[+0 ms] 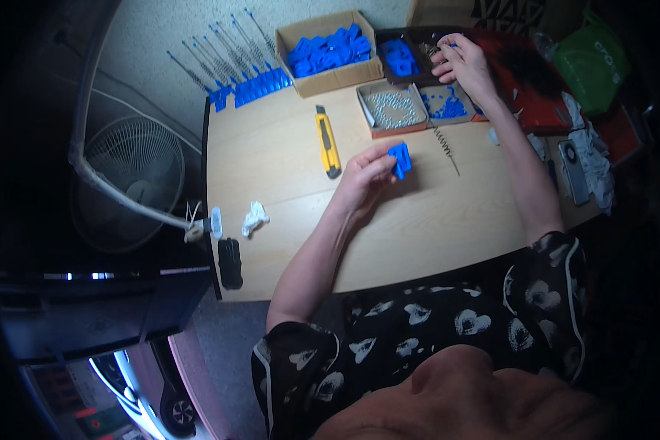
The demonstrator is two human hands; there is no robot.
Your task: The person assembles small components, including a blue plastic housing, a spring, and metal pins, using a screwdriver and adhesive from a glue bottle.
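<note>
My left hand [365, 174] is closed around a small blue plastic piece [401, 160], pinching it above the middle of the table. At the far right my right hand [463, 67] reaches over a dark tray holding small brass-coloured parts [427, 51]. Its thumb and index finger are drawn together; anything between them is too small to make out. Between the hands, a dark coil spring on a thin rod [445, 144] lies against the box edge. Small silvery parts [394, 106] fill one shallow box, and tiny blue parts [447, 104] lie in the neighbouring one.
A yellow utility knife [328, 143] lies left of centre. Behind it stand a cardboard box [304, 86] of blue pieces and a row of blue pieces with springs on rods [262, 86]. Crumpled tissue [255, 219], a black object [230, 264] and a phone [573, 172] lie near the edges.
</note>
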